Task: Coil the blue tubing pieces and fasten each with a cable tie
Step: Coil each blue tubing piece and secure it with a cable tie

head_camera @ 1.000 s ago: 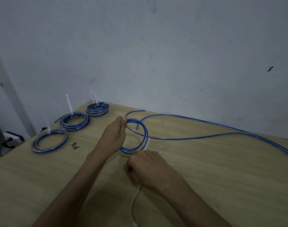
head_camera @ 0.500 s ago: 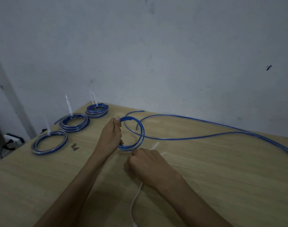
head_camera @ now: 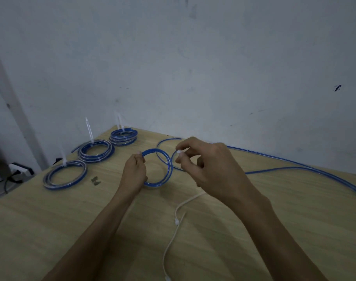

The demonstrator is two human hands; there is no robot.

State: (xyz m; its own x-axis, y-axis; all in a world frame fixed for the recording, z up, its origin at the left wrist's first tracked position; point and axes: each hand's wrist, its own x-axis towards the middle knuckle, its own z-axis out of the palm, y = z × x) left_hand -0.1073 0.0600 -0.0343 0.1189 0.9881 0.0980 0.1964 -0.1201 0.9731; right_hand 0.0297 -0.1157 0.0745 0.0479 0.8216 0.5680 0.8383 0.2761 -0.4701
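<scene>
Holding, head view, item one: my left hand (head_camera: 135, 171) grips the half-wound blue tubing coil (head_camera: 160, 169) at its nine o'clock edge, thumb and fingers curled round the loops, the coil lying on the wooden table (head_camera: 51, 220) near frame centre.

Item two: my right hand (head_camera: 207, 165), at three o'clock of that coil and raised above the table, pinches a small white cable tie (head_camera: 180, 152) between thumb and forefinger, the remaining fingers curled loosely beneath.

Item three: the uncoiled blue tubing (head_camera: 294, 169) runs from the coil toward three o'clock in two long strands along the foot of the wall (head_camera: 193, 67), leaving the frame at the right edge.

Item four: three finished coils at ten o'clock, each tied, white tie tails standing upright: near coil (head_camera: 65, 175), middle coil (head_camera: 96, 151), far coil (head_camera: 123, 136), set in a diagonal row, just beside one another.

Item five: loose white cable ties (head_camera: 177, 220) lying on the table at six o'clock, between my forearms.

Item six: a small dark clip-like scrap (head_camera: 95, 180) between the near coil and my left hand; what it is I cannot tell.
</scene>
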